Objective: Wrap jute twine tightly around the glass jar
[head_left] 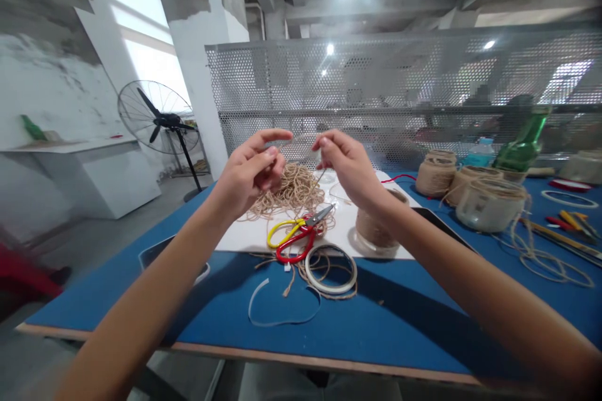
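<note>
My left hand and my right hand are raised above the blue table, both with fingers pinched on thin jute twine. A tangled heap of jute twine lies just below and between them on a white board. Scissors with one red and one yellow handle lie on the board's near edge. A roll of tape sits in front of them. A twine-wrapped jar stands under my right wrist.
Several twine-wrapped jars and a green glass bottle stand at the right, with loose twine loops and pencils. A perforated metal screen backs the table. A standing fan is on the floor at left.
</note>
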`<state>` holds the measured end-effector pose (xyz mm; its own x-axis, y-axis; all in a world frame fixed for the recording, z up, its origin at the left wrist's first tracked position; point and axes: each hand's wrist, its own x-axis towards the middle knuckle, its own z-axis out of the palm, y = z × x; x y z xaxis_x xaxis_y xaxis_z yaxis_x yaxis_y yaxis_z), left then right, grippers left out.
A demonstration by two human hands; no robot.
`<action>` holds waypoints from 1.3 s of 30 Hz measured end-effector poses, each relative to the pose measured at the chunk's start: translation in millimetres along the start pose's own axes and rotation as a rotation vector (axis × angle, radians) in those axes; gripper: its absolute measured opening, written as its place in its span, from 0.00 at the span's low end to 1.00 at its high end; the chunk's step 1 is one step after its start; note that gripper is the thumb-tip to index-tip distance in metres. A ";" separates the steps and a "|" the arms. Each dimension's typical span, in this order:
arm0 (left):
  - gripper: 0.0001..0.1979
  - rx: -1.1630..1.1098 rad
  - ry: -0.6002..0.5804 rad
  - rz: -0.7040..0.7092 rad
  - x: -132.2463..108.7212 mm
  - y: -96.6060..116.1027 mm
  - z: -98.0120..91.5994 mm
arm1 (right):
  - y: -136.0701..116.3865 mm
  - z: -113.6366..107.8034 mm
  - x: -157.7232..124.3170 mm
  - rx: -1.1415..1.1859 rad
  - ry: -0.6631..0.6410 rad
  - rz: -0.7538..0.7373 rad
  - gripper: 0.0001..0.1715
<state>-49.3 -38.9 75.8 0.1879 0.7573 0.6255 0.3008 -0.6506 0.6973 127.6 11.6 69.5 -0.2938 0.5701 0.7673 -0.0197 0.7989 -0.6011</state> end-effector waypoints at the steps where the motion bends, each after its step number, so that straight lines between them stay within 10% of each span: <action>1: 0.18 -0.006 -0.023 0.000 1.0 -1.9 1.3 | -1.4 -0.8 7.0 0.025 0.037 -0.019 0.10; 9: 0.17 0.527 -0.569 0.099 -5.6 -60.2 39.2 | -30.3 -15.3 32.7 0.157 0.169 -0.077 0.11; 14: 0.12 0.608 -0.551 -0.030 0.3 -85.9 35.3 | -46.2 -53.3 44.8 0.246 0.279 -0.119 0.07; 20: 0.11 0.494 -0.109 -0.198 18.1 -84.7 -12.0 | -48.3 -122.8 37.1 0.319 0.514 -0.080 0.13; 26: 0.10 0.359 0.429 0.052 32.9 -61.4 -41.5 | -29.0 -154.2 16.5 0.334 0.709 0.053 0.15; 29: 0.11 0.482 0.486 0.070 38.5 -56.1 -53.9 | -17.0 -151.8 5.5 0.306 0.639 0.082 0.13; 33: 0.09 0.792 0.237 -0.129 42.7 -58.9 -57.8 | -10.0 -127.1 -6.3 0.149 0.398 0.202 0.09; 39: 0.27 0.593 -0.192 0.214 32.0 -15.8 5.7 | -23.2 -48.4 -19.5 0.315 0.005 0.399 0.12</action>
<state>-42.7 -4.0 82.8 0.4474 0.6472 0.6172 0.6925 -0.6874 0.2189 180.1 -8.8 79.3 -0.3329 0.8207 0.4644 -0.1943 0.4222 -0.8854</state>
